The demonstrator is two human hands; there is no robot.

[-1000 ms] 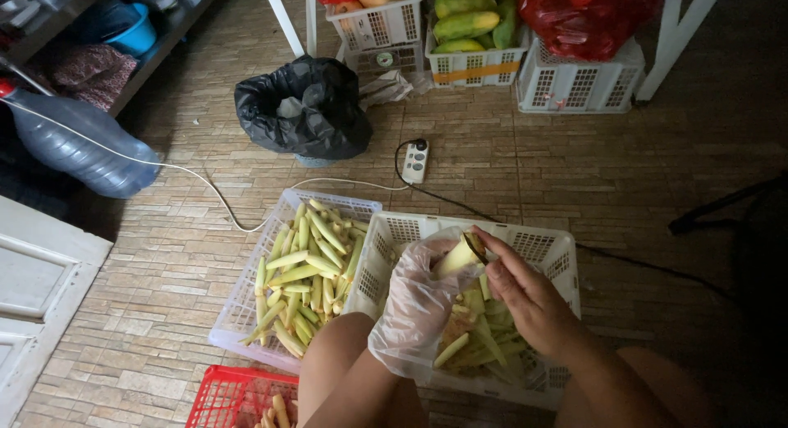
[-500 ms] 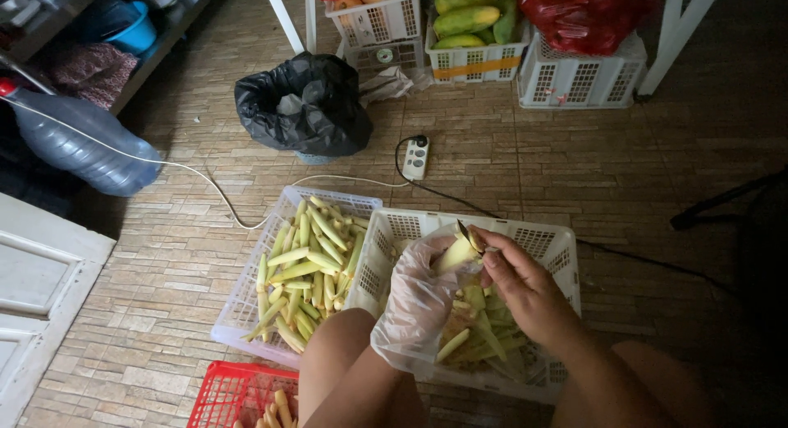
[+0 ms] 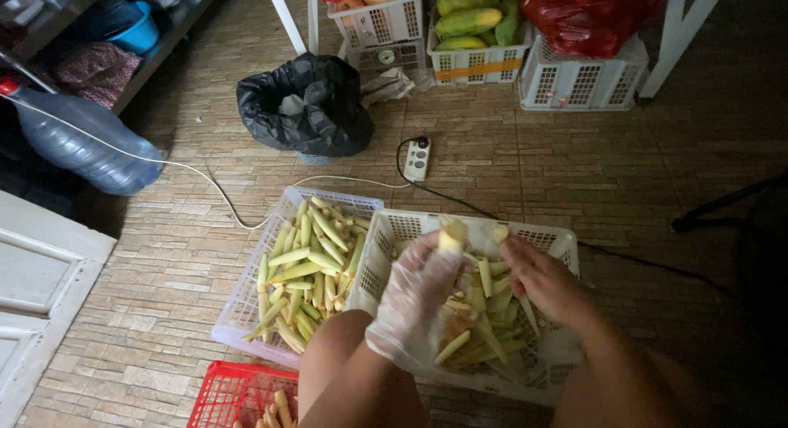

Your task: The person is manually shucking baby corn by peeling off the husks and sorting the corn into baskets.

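Left hand (image 3: 419,301), in a clear glove, grips a pale baby corn (image 3: 451,234) above the white basket (image 3: 542,241), while the bare right hand (image 3: 546,280) beside it curls around something I cannot make out.

The left hand (image 3: 416,301), in a clear plastic glove, is curled into a closed grip, fingers up. The bare right hand (image 3: 543,279) sits just beside it, fingers bent inward.

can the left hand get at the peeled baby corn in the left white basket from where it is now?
Probably yes. The left hand, gloved, holds a pale piece of corn over the right basket. The left basket of baby corn sits right beside it, open-topped, nothing across the way. It would need to free its grip first.
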